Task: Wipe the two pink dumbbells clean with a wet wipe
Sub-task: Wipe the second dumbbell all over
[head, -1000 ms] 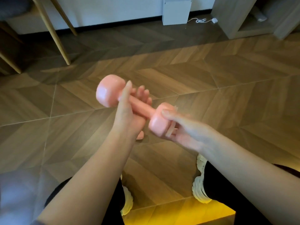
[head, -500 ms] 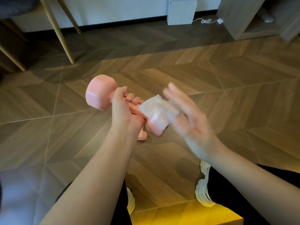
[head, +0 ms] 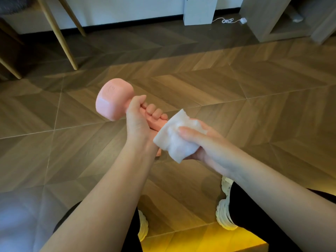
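Pink dumbbell (head: 113, 101) up in the air, central in the shot, and the left hand (head: 136, 122) has it firmly. The fingers are curled right round the bar and the thumb lies up against the far head. The bar slants from that far-left head down toward the near right.

Over to the right hand (head: 205, 142), which grips a bunched white wet wipe (head: 174, 142). The thumb presses across the top of it and the fingers are tucked underneath. The wipe is wrapped over the dumbbell's near head, covering it almost entirely, with only a sliver of pink showing just below the left wrist. The wipe's far corner sticks up beside the left-hand knuckles.

Both forearms are bare, reaching in from the near edge. Below them are black trouser legs (head: 241, 208) and a pair of pale chunky shoes (head: 224, 213), planted on the wooden chevron floor (head: 245, 99). A yellow glow (head: 200, 239) spreads over the boards at the near edge, between the legs.

At the far left, slanted light-wood furniture legs (head: 60, 39) come down to the floor. At the far centre a white box (head: 199, 10) stands against the wall, with a white cable (head: 226, 20) lying coiled just to its right. At the far right is a pale wooden shelf unit (head: 258, 20).
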Tool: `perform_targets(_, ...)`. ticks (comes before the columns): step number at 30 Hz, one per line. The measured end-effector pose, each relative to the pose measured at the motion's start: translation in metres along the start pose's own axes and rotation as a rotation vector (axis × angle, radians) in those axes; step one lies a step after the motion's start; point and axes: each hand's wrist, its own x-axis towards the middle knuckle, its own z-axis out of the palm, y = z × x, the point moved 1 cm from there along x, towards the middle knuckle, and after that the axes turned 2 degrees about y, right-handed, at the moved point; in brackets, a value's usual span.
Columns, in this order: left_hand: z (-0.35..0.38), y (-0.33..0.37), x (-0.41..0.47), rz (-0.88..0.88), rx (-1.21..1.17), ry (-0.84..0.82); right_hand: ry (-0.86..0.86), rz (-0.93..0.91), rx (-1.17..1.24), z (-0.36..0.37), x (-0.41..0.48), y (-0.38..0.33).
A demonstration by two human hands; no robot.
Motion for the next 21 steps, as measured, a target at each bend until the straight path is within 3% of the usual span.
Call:
perform_targets(2, -0.001, 0.002, 0.001, 0.010, 0.006, -0.002, 0.001, 0.011, -0.032, 0.000, 0.002, -0.002)
perform_targets(6, -0.002, 0.006, 0.004, 0.019, -0.023, 0.027, -0.209, -0.018, -0.087, -0.007, -0.001, -0.016)
perform_targets(11, -0.002, 0.002, 0.001, 0.027, 0.003, 0.020, 0.014, -0.059, -0.103, 0.004, 0.008, 0.001)
perform_targets(13, 0.000, 0.002, 0.000, 0.030, 0.011, 0.008, 0.008, -0.041, -0.070, 0.002, 0.008, 0.001)
perform_targets(17, -0.003, 0.007, 0.001, 0.028, -0.017, 0.008, -0.171, 0.015, 0.031, -0.011, 0.002, -0.006)
perform_targets(21, -0.002, 0.001, -0.003, 0.019, -0.012, -0.003, -0.008, -0.030, -0.039, -0.002, 0.004, 0.006)
